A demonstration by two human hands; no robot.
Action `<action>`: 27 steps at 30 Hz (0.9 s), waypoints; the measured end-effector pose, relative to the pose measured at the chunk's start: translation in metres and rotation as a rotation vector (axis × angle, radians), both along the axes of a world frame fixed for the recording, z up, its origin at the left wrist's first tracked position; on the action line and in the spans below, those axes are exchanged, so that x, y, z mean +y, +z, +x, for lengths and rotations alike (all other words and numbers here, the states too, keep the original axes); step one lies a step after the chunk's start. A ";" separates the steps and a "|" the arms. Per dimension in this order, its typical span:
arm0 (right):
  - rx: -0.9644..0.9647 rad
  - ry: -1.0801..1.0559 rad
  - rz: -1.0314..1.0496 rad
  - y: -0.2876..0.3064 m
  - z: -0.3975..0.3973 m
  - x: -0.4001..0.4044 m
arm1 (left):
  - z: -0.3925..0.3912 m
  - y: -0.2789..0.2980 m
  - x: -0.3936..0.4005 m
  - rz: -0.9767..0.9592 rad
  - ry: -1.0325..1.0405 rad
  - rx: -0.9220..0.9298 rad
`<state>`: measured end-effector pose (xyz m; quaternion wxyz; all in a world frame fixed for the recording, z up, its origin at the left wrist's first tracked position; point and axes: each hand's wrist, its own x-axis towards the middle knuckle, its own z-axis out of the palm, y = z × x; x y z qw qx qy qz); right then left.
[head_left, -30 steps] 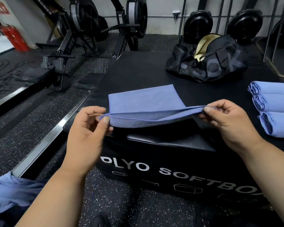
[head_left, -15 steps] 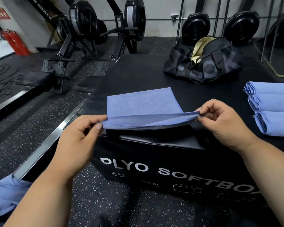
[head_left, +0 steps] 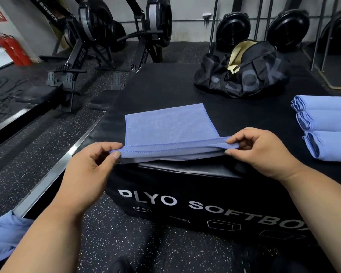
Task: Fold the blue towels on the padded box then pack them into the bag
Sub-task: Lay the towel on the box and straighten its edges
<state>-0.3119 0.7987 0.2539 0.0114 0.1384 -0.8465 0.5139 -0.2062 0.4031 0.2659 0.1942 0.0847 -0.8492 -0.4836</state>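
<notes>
A blue towel (head_left: 169, 127), folded over once, lies on the near part of the black padded box (head_left: 165, 83). My left hand (head_left: 93, 166) pinches its near left corner, lifted a little off the box. My right hand (head_left: 260, 152) pinches the near right corner at about the same height. The towel's near edge hangs between the two hands over the box's front lip. Three folded blue towels (head_left: 327, 127) lie side by side at the box's right edge. The black duffel bag (head_left: 242, 75) sits open at the far side of the box, its pale lining showing.
Rowing machines (head_left: 98, 42) stand on the speckled floor to the left and behind. Black fan wheels (head_left: 287, 30) and upright metal poles line the back wall. A loose blue cloth (head_left: 4, 233) lies at the lower left. A red extinguisher (head_left: 12, 50) stands far left.
Both hands have carried the towel's near edge a little farther onto the box, and the flat part now looks larger. The pinch at both corners is unchanged.
</notes>
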 end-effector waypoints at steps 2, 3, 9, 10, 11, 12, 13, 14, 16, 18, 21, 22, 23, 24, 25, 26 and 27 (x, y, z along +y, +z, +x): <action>0.001 0.010 0.031 -0.001 -0.001 0.000 | -0.002 -0.004 -0.004 0.006 -0.014 -0.016; -0.003 0.012 0.040 -0.002 -0.001 0.000 | -0.003 -0.006 -0.005 0.008 -0.021 -0.021; -0.059 -0.022 0.006 -0.001 -0.002 -0.001 | -0.005 -0.010 -0.009 0.086 -0.073 -0.040; -0.081 -0.021 -0.017 0.000 -0.001 -0.001 | -0.004 -0.010 -0.009 0.133 -0.077 -0.033; -0.100 -0.020 -0.039 0.002 0.000 -0.001 | -0.003 -0.010 -0.009 0.164 -0.078 -0.028; -0.111 -0.023 -0.057 0.003 0.000 -0.001 | -0.002 -0.009 -0.008 0.176 -0.075 -0.023; -0.112 -0.027 -0.065 0.004 0.000 -0.002 | -0.002 -0.007 -0.007 0.178 -0.066 -0.017; -0.108 -0.031 -0.067 0.005 0.000 -0.002 | -0.002 -0.007 -0.007 0.175 -0.060 -0.012; -0.101 -0.043 -0.076 0.009 0.000 -0.002 | -0.002 -0.006 -0.006 0.160 -0.025 -0.008; -0.086 -0.057 -0.097 0.015 0.002 -0.002 | -0.002 -0.004 -0.005 0.133 0.006 -0.002; -0.043 -0.061 -0.145 0.029 0.006 -0.002 | 0.000 0.006 -0.003 0.087 0.064 0.039; -0.028 -0.059 -0.150 0.034 0.008 -0.002 | 0.001 0.011 -0.004 0.073 0.076 0.060; -0.015 -0.051 -0.150 0.039 0.012 -0.002 | 0.002 0.015 -0.004 0.073 0.082 0.081; 0.001 -0.041 -0.151 0.045 0.016 -0.002 | 0.004 0.019 -0.004 0.085 0.082 0.101; 0.018 -0.031 -0.152 0.050 0.020 -0.001 | 0.006 0.024 -0.004 0.107 0.080 0.118; 0.035 -0.024 -0.150 0.056 0.024 0.000 | 0.009 0.028 -0.004 0.130 0.077 0.132; 0.051 -0.023 -0.144 0.062 0.029 0.001 | 0.012 0.034 -0.003 0.150 0.079 0.141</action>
